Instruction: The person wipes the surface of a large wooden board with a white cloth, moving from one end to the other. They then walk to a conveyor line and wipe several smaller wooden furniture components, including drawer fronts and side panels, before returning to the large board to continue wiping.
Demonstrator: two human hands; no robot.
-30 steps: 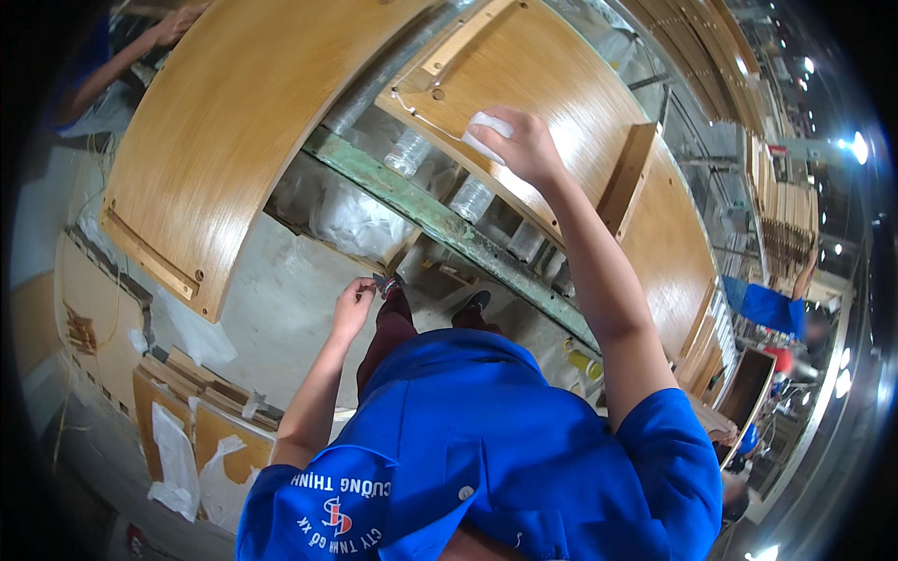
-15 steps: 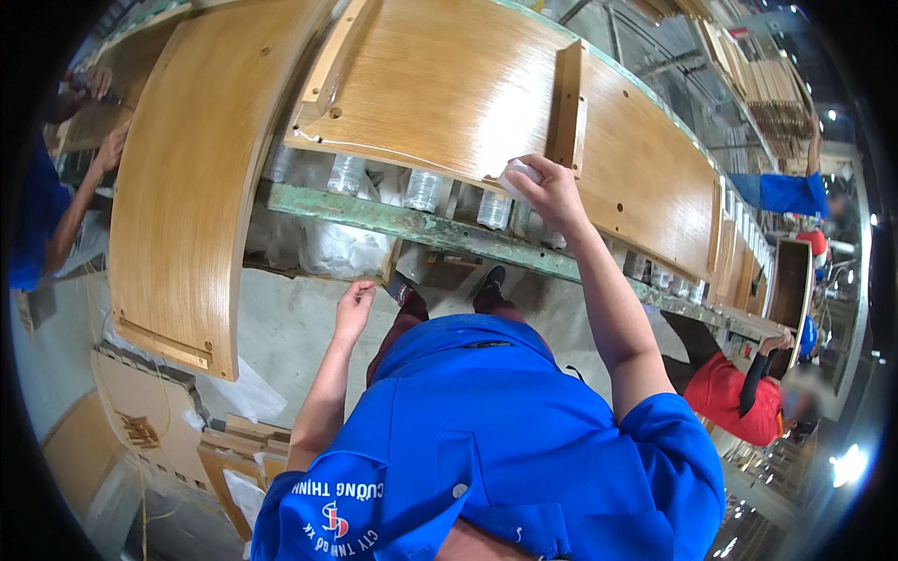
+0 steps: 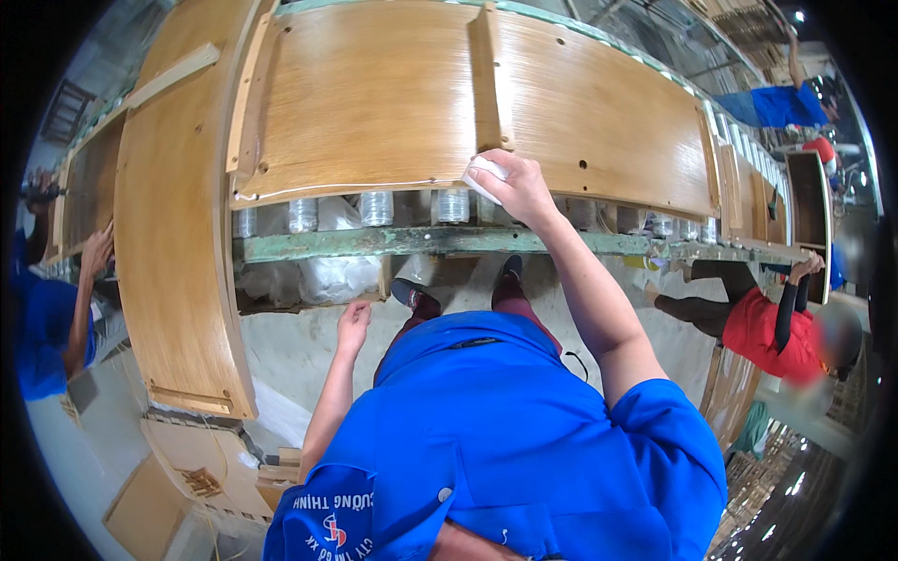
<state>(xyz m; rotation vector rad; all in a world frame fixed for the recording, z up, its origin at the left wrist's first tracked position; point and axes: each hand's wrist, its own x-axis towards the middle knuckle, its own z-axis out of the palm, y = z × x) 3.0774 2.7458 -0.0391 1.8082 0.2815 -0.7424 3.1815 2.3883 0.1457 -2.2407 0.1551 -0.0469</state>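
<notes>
A long varnished wooden panel (image 3: 374, 103) lies before me, with wooden crosspieces on its face. In my right hand (image 3: 524, 190) is a small white bottle-like object (image 3: 486, 176), gripped at the panel's near edge just below the middle crosspiece (image 3: 489, 79). A thin white line (image 3: 346, 186), with small blobs near its left end, runs along that edge up to this object. I cannot tell for certain whether it is glue or cord. My left hand (image 3: 354, 327) hangs below the green rail, fingers loosely bent and apart, with nothing visible in it.
The panel rests above metal rollers (image 3: 376, 208) and a worn green rail (image 3: 412, 241). Another large wooden panel (image 3: 178, 224) stands to my left. White plastic bags (image 3: 341, 278) lie beneath the rail. A co-worker in blue (image 3: 56, 327) is left, one in red (image 3: 772, 327) right.
My right hand has moved rightward along the panel's edge to just below the middle crosspiece, and the white line looks longer. The whole view has turned slightly; my left hand still hangs low.
</notes>
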